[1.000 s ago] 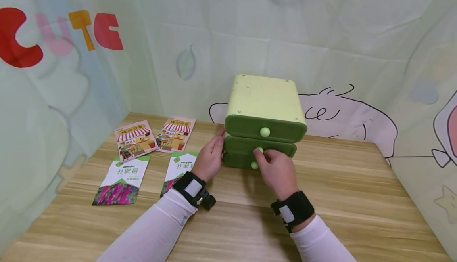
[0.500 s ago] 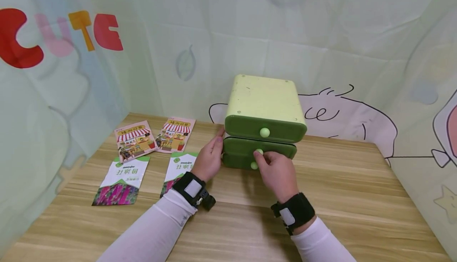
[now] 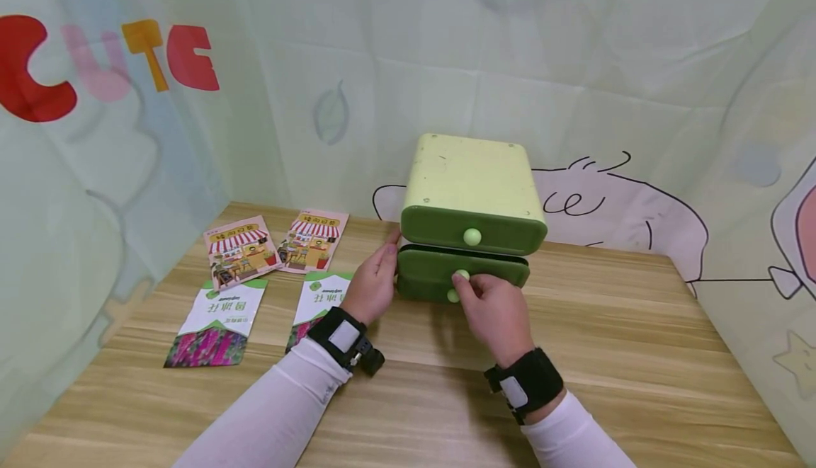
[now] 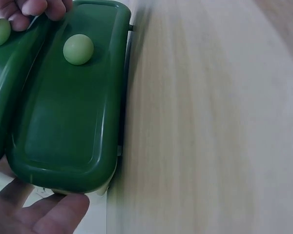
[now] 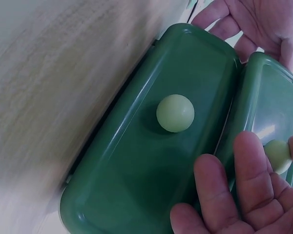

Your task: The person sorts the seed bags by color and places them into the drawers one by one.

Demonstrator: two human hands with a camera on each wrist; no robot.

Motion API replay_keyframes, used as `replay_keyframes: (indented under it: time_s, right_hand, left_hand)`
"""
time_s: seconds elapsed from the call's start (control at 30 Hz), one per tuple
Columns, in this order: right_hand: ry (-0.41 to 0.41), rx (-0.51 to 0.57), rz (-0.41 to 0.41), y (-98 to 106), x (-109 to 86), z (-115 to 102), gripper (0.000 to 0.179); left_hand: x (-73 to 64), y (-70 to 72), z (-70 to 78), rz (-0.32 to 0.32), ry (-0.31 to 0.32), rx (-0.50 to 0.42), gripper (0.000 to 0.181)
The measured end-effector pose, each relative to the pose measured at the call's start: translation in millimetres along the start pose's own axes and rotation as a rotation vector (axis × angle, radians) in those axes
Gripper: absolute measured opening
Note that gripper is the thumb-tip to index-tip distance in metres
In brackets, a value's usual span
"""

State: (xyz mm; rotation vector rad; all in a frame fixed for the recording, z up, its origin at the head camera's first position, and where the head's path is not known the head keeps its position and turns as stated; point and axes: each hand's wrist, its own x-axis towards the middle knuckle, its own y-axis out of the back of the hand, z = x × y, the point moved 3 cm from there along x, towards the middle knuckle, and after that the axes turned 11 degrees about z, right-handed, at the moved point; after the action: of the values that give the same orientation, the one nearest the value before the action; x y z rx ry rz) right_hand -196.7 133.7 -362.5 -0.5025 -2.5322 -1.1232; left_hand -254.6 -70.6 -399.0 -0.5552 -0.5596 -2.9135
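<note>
While the right hand (image 3: 500,316) pinches the middle knob (image 3: 462,275), the left hand (image 3: 372,285), fingers straight, touches the drawer box (image 3: 473,174) near the table (image 3: 625,326)'s back edge, maybe steadying it.

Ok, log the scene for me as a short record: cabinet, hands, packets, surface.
three-drawer cabinet: pale yellow-green top, dark green fronts
middle drawer: dark gap along its top edge
right hand: pinches the middle drawer's knob
left hand: fingers against the cabinet's left side
pink shopfront packets: two, overlapping
white-and-green flower packets: two, nearer the person
surface: wood-grain table
</note>
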Motion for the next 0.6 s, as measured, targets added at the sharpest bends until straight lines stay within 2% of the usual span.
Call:
replay_keyframes:
  time_s: [0.6]
  right_hand:
    - [0.017,-0.006,-0.010,3.4,-9.1,-1.2,0.044]
  left_hand:
    - [-0.3,0.0,-0.4,0.001,0.007,0.014,0.049]
